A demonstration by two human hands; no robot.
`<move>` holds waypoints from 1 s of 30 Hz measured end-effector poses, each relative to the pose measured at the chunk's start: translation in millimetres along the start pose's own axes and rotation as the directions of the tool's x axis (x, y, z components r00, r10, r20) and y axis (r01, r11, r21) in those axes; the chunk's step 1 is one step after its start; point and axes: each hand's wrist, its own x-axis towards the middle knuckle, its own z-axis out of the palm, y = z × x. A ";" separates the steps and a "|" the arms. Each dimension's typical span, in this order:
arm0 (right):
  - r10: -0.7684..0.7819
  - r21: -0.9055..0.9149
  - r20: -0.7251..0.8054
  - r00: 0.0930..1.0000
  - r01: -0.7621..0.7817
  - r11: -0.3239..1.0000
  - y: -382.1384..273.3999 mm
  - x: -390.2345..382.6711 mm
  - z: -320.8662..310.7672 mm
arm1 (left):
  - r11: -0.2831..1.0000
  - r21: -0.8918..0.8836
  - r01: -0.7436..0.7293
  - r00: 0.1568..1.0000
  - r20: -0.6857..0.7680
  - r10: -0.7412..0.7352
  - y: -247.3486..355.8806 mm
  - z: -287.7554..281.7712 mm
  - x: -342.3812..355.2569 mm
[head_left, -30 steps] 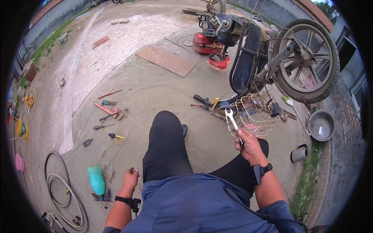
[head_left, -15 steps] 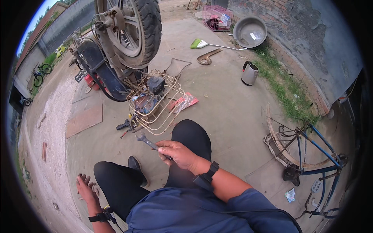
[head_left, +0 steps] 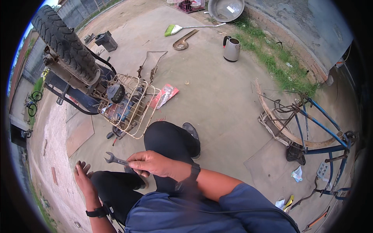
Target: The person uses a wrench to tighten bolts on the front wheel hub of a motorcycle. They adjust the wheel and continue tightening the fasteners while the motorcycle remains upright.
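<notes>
My right hand [head_left: 147, 163] grips the handle of a grey open-ended wrench [head_left: 115, 158] above my knees, its jaw pointing left. Beside my left knee, my left hand [head_left: 84, 179] is held up with its fingers apart and nothing in it. Ahead on the left an upturned vehicle shows a thick black tyre [head_left: 66, 42] in the air. A rusty cream wire basket [head_left: 134, 103] is attached near its lower end, with a dark block-shaped part [head_left: 115, 93] against it. Next to the basket lies a red and white packet [head_left: 165, 96].
A blue bicycle frame [head_left: 324, 120] with a bare rim lies at the right. Further off are a grey kettle [head_left: 232, 49], a rusty flat hooked tool [head_left: 182, 44], a green-bristled broom [head_left: 173, 29] and a big grey basin [head_left: 225, 9]. A brown board [head_left: 80, 136] lies at the left.
My right hand has brought the wrench left and down, nearer my left hand. The view has turned, so the wheel and basket appear further left. My right leg has shifted its place.
</notes>
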 end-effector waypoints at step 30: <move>-0.269 -0.031 -0.309 0.912 0.273 0.961 -33.3 -75.3 2.2 | 0.999 0.043 0.005 0.774 0.633 -0.031 -27.1 170.5 28.7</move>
